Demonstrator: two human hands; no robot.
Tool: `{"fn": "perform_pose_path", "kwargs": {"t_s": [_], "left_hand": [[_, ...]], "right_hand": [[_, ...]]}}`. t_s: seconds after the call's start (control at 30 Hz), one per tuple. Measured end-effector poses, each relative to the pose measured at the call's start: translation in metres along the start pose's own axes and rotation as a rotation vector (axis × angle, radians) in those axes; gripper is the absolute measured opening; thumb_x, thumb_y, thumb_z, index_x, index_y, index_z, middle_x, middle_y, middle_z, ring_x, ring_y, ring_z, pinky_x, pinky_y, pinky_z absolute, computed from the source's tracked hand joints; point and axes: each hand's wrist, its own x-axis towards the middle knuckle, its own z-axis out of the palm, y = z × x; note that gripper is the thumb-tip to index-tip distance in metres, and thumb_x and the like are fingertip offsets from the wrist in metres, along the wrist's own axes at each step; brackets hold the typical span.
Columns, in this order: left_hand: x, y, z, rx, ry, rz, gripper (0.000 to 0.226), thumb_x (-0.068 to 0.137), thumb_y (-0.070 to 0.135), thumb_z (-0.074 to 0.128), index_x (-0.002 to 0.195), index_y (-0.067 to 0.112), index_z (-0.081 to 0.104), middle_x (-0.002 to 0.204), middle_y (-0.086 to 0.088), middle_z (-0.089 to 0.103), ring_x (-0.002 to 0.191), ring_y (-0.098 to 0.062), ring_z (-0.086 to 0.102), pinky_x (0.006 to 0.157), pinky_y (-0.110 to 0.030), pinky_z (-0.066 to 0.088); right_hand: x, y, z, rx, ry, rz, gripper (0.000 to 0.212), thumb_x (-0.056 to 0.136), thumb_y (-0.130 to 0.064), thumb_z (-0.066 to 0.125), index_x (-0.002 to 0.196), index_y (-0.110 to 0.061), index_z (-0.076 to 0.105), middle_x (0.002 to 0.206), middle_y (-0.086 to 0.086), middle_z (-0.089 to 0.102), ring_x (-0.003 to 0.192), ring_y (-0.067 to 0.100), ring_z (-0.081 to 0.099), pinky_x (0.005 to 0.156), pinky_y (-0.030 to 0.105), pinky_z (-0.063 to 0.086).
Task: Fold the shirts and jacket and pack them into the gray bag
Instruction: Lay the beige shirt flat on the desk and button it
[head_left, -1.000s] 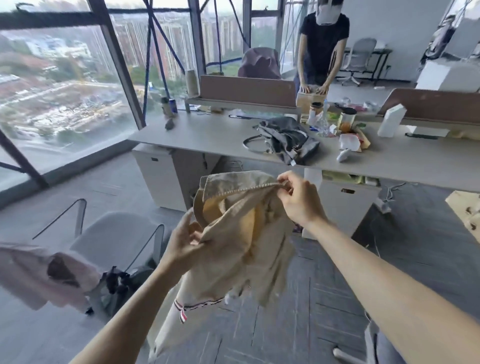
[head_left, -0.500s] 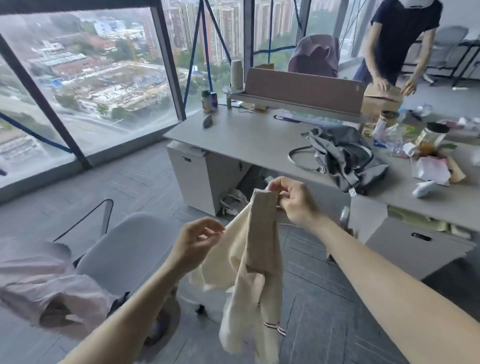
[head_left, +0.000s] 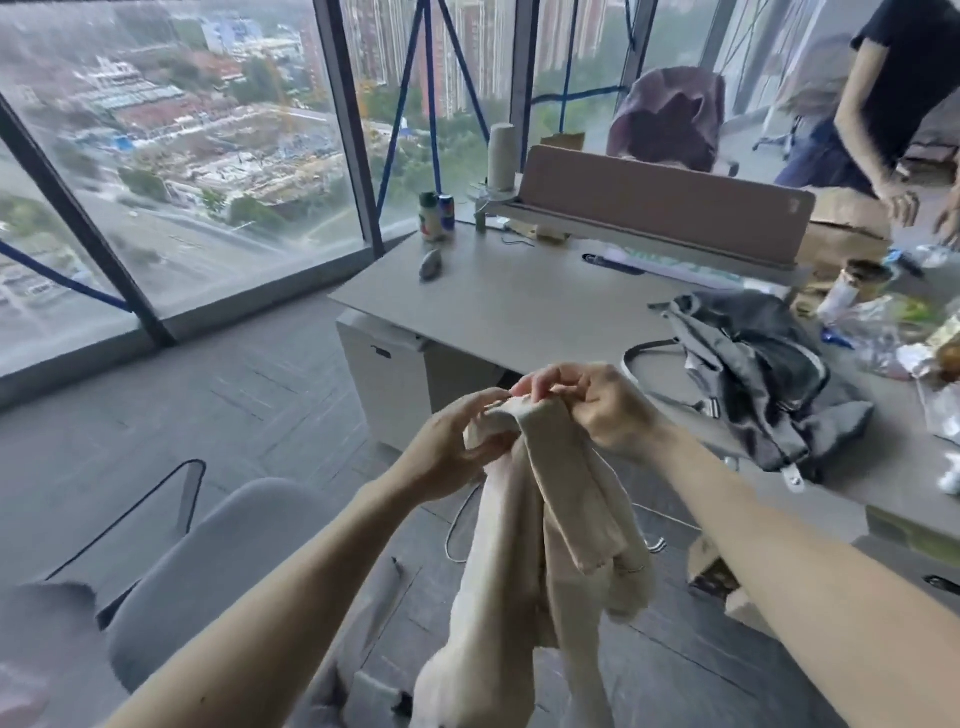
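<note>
- Your left hand (head_left: 451, 441) and right hand (head_left: 597, 410) both pinch the beige shirt (head_left: 540, 545) at its top edge; it hangs over open floor.
- The gray bag (head_left: 758, 379) lies slumped near the desk (head_left: 519, 312) front edge, seemingly unzipped.

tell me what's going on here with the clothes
A person is holding a beige garment up in the air. The left hand and right hand pinch its top edge close together, and the rest hangs down above the floor. The gray bag lies crumpled on the desk to the right, and the garment is not in it yet. A second person stands behind the desk.
</note>
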Motion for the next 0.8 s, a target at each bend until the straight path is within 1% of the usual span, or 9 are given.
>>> {"fn": "perform_pose_path", "kwargs": {"t_s": [0.1,0.17,0.23,0.33,0.43,0.53,0.67,0.73,0.8], "left_hand": [[0.054,-0.019,-0.010,0.025,0.027,0.076,0.033,0.088,0.051,0.059,0.102,0.024,0.072,0.086,0.009,0.072,0.074,-0.006,0.062,0.069,-0.026,0.050],[0.087,-0.027,-0.017,0.031,0.091,0.096,0.044,0.086,0.055,0.048,0.073,0.016,0.064,0.061,0.000,0.063,0.054,-0.012,0.053,0.056,-0.039,0.048],[0.119,-0.027,-0.025,0.011,0.136,0.106,0.039,0.088,0.048,0.048,0.060,0.021,0.052,0.053,-0.001,0.056,0.051,-0.020,0.052,0.050,-0.040,0.043],[0.158,-0.024,-0.030,-0.039,0.178,0.144,0.038,0.097,0.036,0.053,0.059,0.035,0.053,0.054,0.006,0.056,0.051,-0.012,0.053,0.051,-0.032,0.039],[0.197,-0.027,-0.032,-0.099,0.183,0.155,0.041,0.099,0.031,0.054,0.059,0.025,0.051,0.051,0.010,0.053,0.048,-0.004,0.046,0.050,-0.030,0.037],[0.243,-0.031,-0.032,-0.084,0.205,0.154,0.039,0.093,0.033,0.052,0.056,0.023,0.042,0.050,0.005,0.050,0.050,-0.018,0.046,0.052,-0.038,0.039],[0.311,-0.039,-0.029,-0.039,0.241,0.130,0.033,0.084,0.032,0.051,0.054,0.021,0.042,0.050,0.005,0.050,0.051,-0.022,0.048,0.051,-0.035,0.037],[0.341,-0.041,-0.029,-0.014,0.280,0.168,0.036,0.085,0.025,0.054,0.052,0.024,0.040,0.048,0.008,0.048,0.047,-0.013,0.045,0.051,-0.033,0.037],[0.369,-0.043,-0.032,0.043,0.306,0.233,0.043,0.088,0.016,0.059,0.052,0.027,0.038,0.045,0.011,0.044,0.043,-0.005,0.043,0.055,-0.024,0.031]], "right_hand": [[0.038,0.000,-0.015,-0.007,0.064,0.015,0.040,0.075,0.014,0.040,0.079,-0.016,0.066,0.102,-0.001,0.073,0.105,0.010,0.066,0.094,0.022,0.047],[0.060,0.000,-0.028,-0.022,0.095,0.048,0.039,0.077,0.016,0.040,0.080,-0.014,0.066,0.102,0.000,0.070,0.102,0.006,0.064,0.093,0.021,0.045],[0.081,0.003,-0.041,0.006,0.141,0.068,0.049,0.082,0.022,0.040,0.080,-0.018,0.068,0.100,-0.003,0.070,0.096,0.004,0.064,0.088,0.020,0.045],[0.104,0.015,-0.052,0.071,0.213,0.014,0.048,0.083,0.012,0.047,0.077,-0.029,0.072,0.093,-0.007,0.071,0.093,0.006,0.065,0.083,0.017,0.046],[0.122,0.028,-0.062,0.096,0.355,0.037,0.043,0.091,0.012,0.049,0.085,-0.023,0.073,0.087,-0.006,0.073,0.085,0.007,0.065,0.078,0.017,0.048],[0.139,0.035,-0.076,0.048,0.519,0.096,0.015,0.092,-0.012,0.059,0.101,-0.016,0.071,0.093,0.003,0.072,0.088,0.011,0.066,0.084,0.030,0.054],[0.178,0.057,-0.089,-0.362,0.588,0.157,0.071,0.073,-0.053,0.074,0.133,-0.027,0.049,0.119,-0.007,0.055,0.104,0.003,0.057,0.084,0.019,0.050],[0.204,0.079,-0.095,-0.492,0.541,0.172,0.077,0.077,-0.050,0.076,0.140,-0.025,0.040,0.126,-0.004,0.050,0.108,0.008,0.053,0.087,0.025,0.049],[0.234,0.100,-0.109,-0.528,0.512,0.239,0.065,0.085,-0.047,0.068,0.141,-0.028,0.040,0.126,-0.002,0.052,0.109,0.014,0.056,0.087,0.034,0.050]]}}
